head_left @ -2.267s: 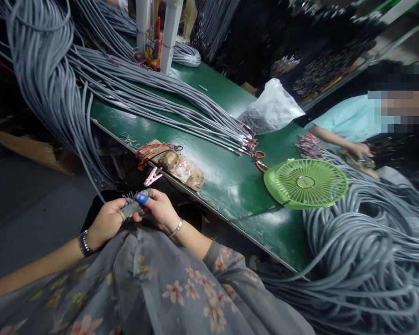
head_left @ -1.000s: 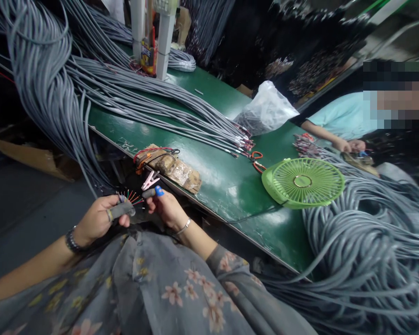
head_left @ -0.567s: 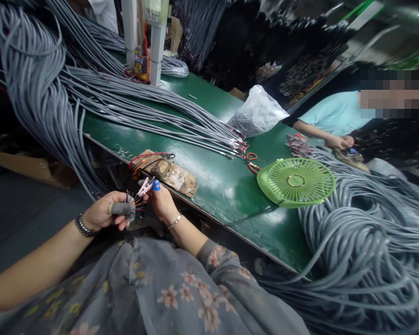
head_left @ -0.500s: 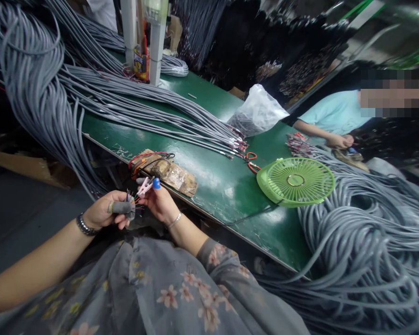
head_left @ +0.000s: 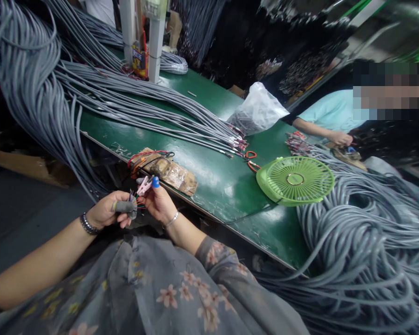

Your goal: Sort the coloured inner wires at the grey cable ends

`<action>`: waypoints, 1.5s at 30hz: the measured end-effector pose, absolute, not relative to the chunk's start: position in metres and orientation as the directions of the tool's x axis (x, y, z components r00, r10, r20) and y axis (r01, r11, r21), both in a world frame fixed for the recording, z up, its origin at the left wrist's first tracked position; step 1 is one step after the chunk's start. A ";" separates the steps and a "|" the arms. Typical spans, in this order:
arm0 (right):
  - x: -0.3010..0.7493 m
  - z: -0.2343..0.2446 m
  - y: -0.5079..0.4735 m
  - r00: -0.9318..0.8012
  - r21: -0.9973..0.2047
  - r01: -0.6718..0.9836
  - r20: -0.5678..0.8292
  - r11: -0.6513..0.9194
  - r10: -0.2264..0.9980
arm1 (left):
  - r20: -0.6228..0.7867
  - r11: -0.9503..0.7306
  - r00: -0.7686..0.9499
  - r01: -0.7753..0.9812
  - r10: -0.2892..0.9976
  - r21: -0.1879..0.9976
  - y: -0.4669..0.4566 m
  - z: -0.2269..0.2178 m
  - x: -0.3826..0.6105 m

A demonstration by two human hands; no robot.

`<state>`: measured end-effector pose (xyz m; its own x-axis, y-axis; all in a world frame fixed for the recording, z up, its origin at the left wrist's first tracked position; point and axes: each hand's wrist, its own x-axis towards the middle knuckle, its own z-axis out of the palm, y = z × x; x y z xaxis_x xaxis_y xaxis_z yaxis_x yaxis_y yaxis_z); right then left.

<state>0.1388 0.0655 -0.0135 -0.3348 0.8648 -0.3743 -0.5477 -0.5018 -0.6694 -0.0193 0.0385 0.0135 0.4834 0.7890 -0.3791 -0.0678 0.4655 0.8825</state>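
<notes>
My left hand [head_left: 104, 210] is closed around the end of a grey cable, most of it hidden by the fingers. Grey covers wrap its thumb and a fingertip. Thin coloured wires [head_left: 135, 201] fan out from the cable end towards my right hand [head_left: 160, 204]. That hand has a blue cap on the thumb and its fingers are curled in. A small pink clip [head_left: 144, 185] sits between its thumb and fingers, close to the wires. Just beyond, at the bench edge, lies a worn wooden board [head_left: 183, 180] with tape and red and black leads.
Long grey cables [head_left: 153, 104] stretch across the green bench [head_left: 209, 174]. A green fan [head_left: 295, 180] stands to the right, before a big heap of coiled cable [head_left: 363, 246]. Behind are a clear plastic bag [head_left: 256, 109] and a white post [head_left: 156, 51]. Another person [head_left: 330, 114] works at far right.
My left hand has shifted slightly right, closer to my right hand, and the wires fan a little differently. The other person's hands have moved a little.
</notes>
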 end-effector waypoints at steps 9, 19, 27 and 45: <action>0.148 -0.014 0.058 -0.441 -0.672 -0.509 -0.334 -0.539 0.833 | -0.332 0.394 0.327 -0.144 0.885 0.908 0.017 0.020 -0.015; 0.145 -0.014 0.054 -0.282 -0.794 -0.466 -0.283 -0.389 0.917 | -0.340 0.358 0.118 -0.206 0.933 0.911 -0.003 0.030 0.002; 0.146 -0.028 0.059 -0.293 -0.809 -0.458 -0.253 -0.368 0.922 | -0.352 0.377 0.141 -0.243 0.925 0.894 0.001 0.032 0.002; 0.147 -0.014 0.060 -0.388 -0.658 -0.550 -0.343 -0.514 0.855 | -0.345 0.354 0.080 -0.242 0.935 0.904 -0.003 0.029 0.003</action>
